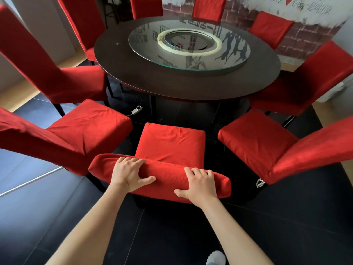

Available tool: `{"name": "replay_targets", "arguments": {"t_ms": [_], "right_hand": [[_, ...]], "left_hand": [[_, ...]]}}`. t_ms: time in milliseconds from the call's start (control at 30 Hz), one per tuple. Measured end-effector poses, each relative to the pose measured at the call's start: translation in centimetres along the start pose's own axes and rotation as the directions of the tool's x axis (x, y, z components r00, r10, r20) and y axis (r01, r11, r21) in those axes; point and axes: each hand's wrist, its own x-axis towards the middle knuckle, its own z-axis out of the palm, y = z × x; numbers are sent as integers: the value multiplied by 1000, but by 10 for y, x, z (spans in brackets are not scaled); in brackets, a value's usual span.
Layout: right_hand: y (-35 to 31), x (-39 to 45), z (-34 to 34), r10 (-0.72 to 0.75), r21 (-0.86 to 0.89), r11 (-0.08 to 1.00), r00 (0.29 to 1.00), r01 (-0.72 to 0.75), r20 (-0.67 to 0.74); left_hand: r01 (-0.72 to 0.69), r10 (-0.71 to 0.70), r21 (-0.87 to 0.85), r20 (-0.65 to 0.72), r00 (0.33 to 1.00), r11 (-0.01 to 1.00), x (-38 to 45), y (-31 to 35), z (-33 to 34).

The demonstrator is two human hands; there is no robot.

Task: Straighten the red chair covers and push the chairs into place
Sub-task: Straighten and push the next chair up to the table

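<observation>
Both hands grip the top of the chair back [162, 175], left hand [129, 174] and right hand [200, 185] curled over it side by side, with its seat [170, 142] pointing straight ahead at the table [118, 60].

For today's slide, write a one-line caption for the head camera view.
Both hands, left hand and right hand, grip the backrest of a red-covered chair facing the round table.

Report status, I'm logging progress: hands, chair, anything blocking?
Both hands, left and right, gripping chair back. Seat short of table. Path ahead looks clear.
</observation>
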Motion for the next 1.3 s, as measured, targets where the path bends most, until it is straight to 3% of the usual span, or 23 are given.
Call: {"name": "replay_targets", "arguments": {"t_ms": [100, 333, 533, 933, 1133, 1300], "right_hand": [[1, -1, -1, -8, 21, 1000, 999, 8, -32], [10, -1, 8, -106, -5, 994, 944, 110, -312], [23, -1, 12, -126, 30, 989, 921, 147, -368], [33, -9, 5, -110, 26, 992, 956, 122, -270], [32, -10, -1, -79, 55, 995, 991, 85, -107], [39, -9, -3, -113, 136, 985, 992, 105, 57]], "left_hand": [[17, -17, -9, -12, 1000, 1000, -1, 2, 2], [50, -50, -4, -8, 999, 999, -1, 6, 0], [67, -67, -15, -30, 997, 998, -5, 20, -1], [72, -74, -35, -65, 995, 997, -9, 33, 2], [67, -67, -22, -20, 998, 998, -11, 33, -2], [88, -100, -154, -74, 992, 984, -16, 33, -10]]}}
